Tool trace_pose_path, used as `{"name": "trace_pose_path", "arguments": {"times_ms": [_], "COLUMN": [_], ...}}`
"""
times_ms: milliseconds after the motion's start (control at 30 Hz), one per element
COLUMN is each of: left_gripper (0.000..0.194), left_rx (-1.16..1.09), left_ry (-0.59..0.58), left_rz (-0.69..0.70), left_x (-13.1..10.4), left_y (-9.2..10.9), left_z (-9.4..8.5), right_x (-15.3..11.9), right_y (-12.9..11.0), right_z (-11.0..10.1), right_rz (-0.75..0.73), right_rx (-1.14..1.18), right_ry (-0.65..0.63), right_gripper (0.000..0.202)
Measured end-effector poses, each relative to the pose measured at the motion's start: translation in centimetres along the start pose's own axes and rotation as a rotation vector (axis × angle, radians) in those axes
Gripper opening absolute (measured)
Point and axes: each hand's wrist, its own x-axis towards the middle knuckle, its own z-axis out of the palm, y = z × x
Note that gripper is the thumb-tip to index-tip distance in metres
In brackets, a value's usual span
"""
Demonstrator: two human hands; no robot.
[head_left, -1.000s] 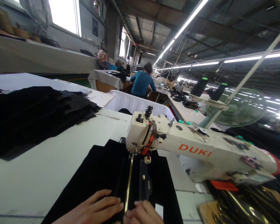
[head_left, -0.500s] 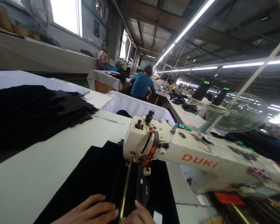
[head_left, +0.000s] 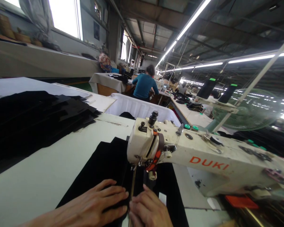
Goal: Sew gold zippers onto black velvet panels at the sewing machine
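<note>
The left hand (head_left: pixel 98 201) lies flat with its fingers stretched on the black fabric (head_left: pixel 92 167); it presses and grasps nothing. The right hand (head_left: pixel 150 208) has its fingers bent beside the gold strip (head_left: pixel 133 184). From where I stand, I cannot tell if they pinch the strip or only push down the cloth.

The strip runs between the two hands toward twelve o'clock, up to the needle area (head_left: pixel 133 167) of the sewing machine (head_left: pixel 180 138). The fabric lies on the table (head_left: pixel 85 138), spread around the strip and under both hands. A white tag (head_left: pixel 162 198) is at about one o'clock from the right hand.

In my opinion, the strip must lie straight in front of the needle, with the cloth flat at both sides. The two palms should guide with equal, light pressure and not pull, because a pull may bend the line. The fingertips should be well behind the foot.

Farther, a dark pile (head_left: pixel 38 116) is at ten o'clock, and a white bin (head_left: pixel 146 105) at twelve, beyond the machine.
</note>
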Motion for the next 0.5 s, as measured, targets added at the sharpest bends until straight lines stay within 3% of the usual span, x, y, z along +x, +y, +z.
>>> {"name": "trace_pose_path", "arguments": {"times_ms": [100, 500], "left_gripper": [0.076, 0.061], "left_rx": [0.078, 0.179], "left_ry": [-0.011, -0.053], "left_rz": [-0.031, -0.033], "left_x": [0.2, 2.5], "left_y": [-0.4, -2.1], "left_z": [-0.7, -1.6], "right_x": [0.5, 2.2], "right_y": [0.5, 2.5], "right_z": [-0.5, -0.5], "right_rz": [0.053, 0.19], "right_rx": [0.046, 0.103], "right_ry": [-0.076, -0.234], "right_gripper": [0.014, 0.017]}}
